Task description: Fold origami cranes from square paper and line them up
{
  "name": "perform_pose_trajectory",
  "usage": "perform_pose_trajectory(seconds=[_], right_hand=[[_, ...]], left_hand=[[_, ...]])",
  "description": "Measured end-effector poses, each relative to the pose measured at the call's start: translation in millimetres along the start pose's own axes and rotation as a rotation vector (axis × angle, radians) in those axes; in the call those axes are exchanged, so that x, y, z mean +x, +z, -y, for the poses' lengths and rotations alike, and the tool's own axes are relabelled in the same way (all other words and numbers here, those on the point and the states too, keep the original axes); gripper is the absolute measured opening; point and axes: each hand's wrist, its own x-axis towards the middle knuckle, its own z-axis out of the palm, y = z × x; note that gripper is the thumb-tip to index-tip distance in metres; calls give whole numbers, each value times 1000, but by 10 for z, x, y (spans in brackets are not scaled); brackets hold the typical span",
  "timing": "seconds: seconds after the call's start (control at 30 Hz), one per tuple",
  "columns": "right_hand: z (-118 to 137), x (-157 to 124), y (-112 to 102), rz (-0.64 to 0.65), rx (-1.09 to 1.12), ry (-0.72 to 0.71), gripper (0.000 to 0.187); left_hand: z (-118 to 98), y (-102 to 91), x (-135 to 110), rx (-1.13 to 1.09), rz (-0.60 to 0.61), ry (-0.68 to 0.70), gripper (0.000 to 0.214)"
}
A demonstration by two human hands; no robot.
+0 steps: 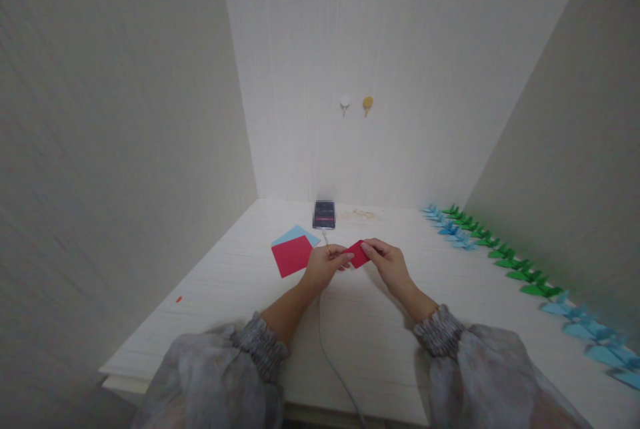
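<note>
At frame centre, the left hand (325, 263) and right hand (387, 262) pinch a small folded red paper (358, 253) between closed fingertips, just above the white table (225, 302); its long axis tilts lower left to upper right; flat, matte, sharp-edged; red sheet (291, 256) over blue sheet (295, 234) left; phone (324, 214) behind.

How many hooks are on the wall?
2: a white hook and a yellow hook, side by side on the back wall, above the phone.
</note>
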Motion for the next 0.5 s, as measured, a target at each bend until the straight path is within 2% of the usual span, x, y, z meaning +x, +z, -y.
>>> perform_pose_trajectory(seconds=[0.5], right_hand=[[-25,-8,3,-20,12,-21,19]], left_hand=[[4,3,10,-42,3,-8,23]])
